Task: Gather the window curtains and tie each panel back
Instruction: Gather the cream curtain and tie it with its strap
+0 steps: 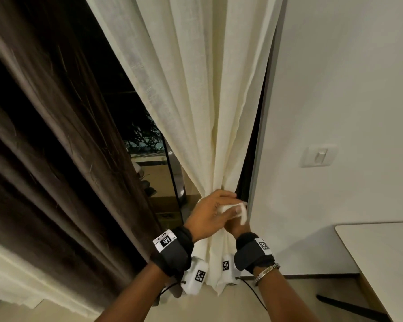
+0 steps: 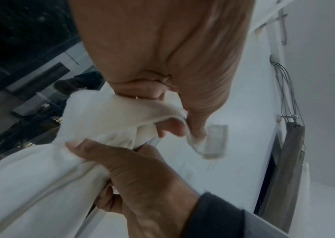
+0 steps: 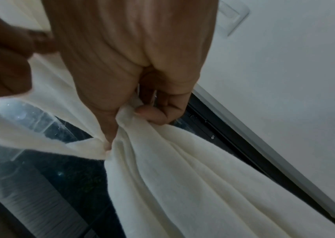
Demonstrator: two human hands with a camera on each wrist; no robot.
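- Two hands meet at the waist of the long cream sheer fabric curtain (image 1: 196, 94). It hangs at the right edge of the dark glass window (image 1: 140, 135), just beside the plain white wall (image 1: 335, 77).
- Done, as I judge it: the curtain is pulled to the wall side and bunched into one tight bundle. The right hand (image 3: 132, 56) has its fingers (image 3: 150, 113) curled round that bundle, clamping the folds together.
- Partly done: the narrow cream fabric tie strip (image 2: 111, 112) is out and lies across the gathered folds. The left hand (image 1: 207, 214) pinches it between thumb and fingers, and a short loose end dangles past the thumb.
- Left to do: no knot, loop or hook shows anywhere (the far side of the bundle is hidden, so I cannot tell how far round the strip reaches). The strip probably has to go fully round and be fastened before either hand can let go.
- Not part of the work so far: the heavy dark brown pleated curtain (image 1: 44, 147) hangs loose on the window's left side. The white wall switch (image 1: 319, 156) and the white tabletop (image 1: 382, 252) sit to the right of the hands.
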